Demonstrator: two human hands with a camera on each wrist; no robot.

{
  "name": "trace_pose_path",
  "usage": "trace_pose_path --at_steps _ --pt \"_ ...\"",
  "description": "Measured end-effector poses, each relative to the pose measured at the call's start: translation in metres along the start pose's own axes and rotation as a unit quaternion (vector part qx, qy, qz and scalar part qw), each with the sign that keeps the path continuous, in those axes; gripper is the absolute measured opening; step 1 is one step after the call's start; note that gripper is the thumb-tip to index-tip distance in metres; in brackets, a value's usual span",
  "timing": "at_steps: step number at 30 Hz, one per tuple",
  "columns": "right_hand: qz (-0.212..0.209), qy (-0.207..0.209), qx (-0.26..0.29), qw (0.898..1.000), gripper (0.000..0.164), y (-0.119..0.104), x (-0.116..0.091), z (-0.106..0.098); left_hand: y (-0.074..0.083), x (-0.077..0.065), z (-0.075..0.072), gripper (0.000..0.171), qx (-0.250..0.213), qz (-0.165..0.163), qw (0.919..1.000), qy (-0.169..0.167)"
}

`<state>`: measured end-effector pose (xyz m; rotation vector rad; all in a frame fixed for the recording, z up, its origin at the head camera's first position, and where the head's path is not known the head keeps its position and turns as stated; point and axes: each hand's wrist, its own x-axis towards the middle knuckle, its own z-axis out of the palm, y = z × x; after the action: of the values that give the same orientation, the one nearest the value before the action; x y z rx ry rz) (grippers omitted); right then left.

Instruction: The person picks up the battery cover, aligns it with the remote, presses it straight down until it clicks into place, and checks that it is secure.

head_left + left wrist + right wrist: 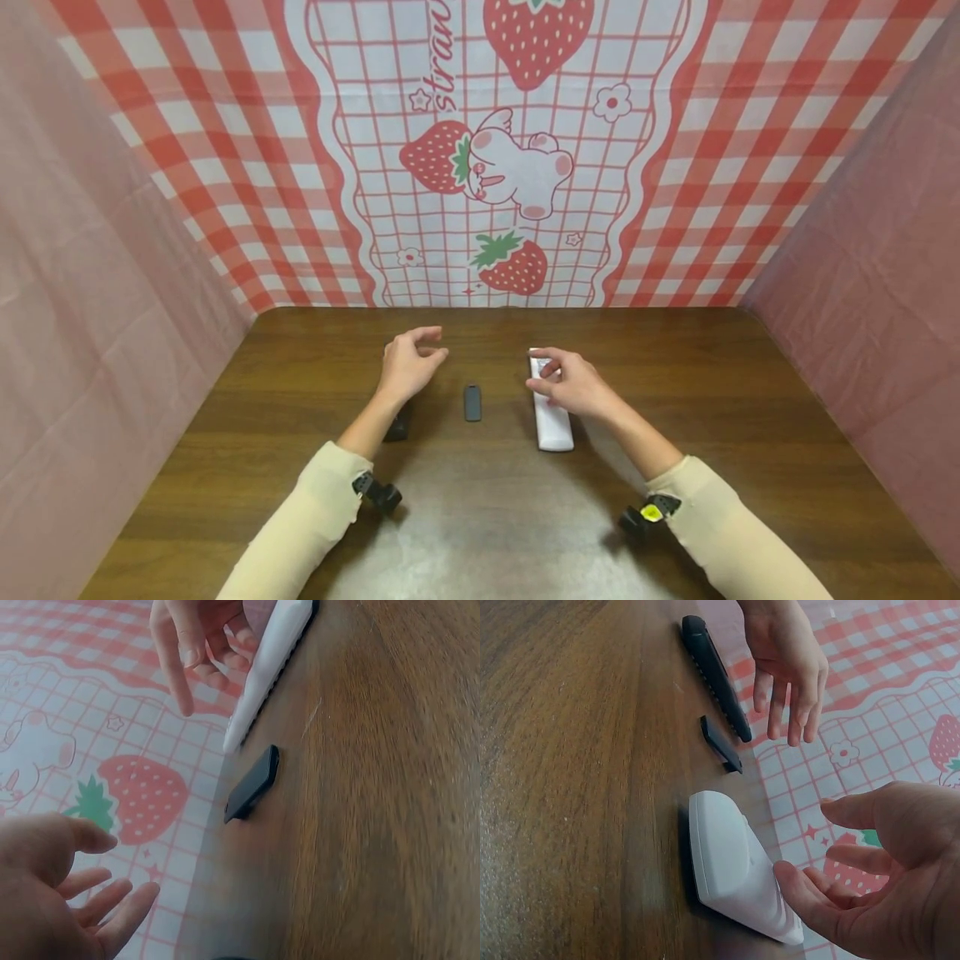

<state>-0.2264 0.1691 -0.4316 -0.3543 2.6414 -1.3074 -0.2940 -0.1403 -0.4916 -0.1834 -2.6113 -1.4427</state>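
Note:
My left hand (407, 364) hovers above a black remote control (397, 430), its fingers loosely bent with nothing between them. Most of that remote is hidden under the hand in the head view; its long ridged body (711, 675) shows in the right wrist view. Over the upper part of a long white remote control (555, 429) is my right hand (572, 383), fingers relaxed and apart, gripping nothing. The white remote's rounded end (720, 844) faces the right wrist camera. Between the two remotes lies a small dark grey flat piece (472, 403) with a short tab underneath.
All three items rest on a brown wood-grain table (480, 500). Behind it hangs a red-and-white checked strawberry cloth (637, 208), with plain pink cloth (97, 333) at the sides. A small camera (384, 497) is strapped to each wrist.

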Motion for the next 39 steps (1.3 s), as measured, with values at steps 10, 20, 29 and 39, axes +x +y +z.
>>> trace_pose_path --at_steps 10,20,29,39 --pt "-0.025 -0.015 -0.017 0.999 0.053 -0.004 0.003 0.004 0.052 -0.03 -0.028 0.046 -0.016 -0.031 0.9994 -0.008" --pt "-0.037 -0.021 -0.032 0.999 0.053 -0.008 0.01 0.011 0.024 -0.021 -0.032 0.041 -0.054 -0.017 0.9981 0.024" --pt "-0.043 -0.025 -0.028 0.998 0.054 -0.013 0.013 0.015 0.052 -0.032 -0.047 0.041 -0.007 -0.057 0.9975 0.04" --pt "-0.051 -0.034 -0.023 0.998 0.054 -0.021 0.017 0.019 0.003 -0.012 -0.049 0.044 -0.01 -0.044 0.9978 0.048"
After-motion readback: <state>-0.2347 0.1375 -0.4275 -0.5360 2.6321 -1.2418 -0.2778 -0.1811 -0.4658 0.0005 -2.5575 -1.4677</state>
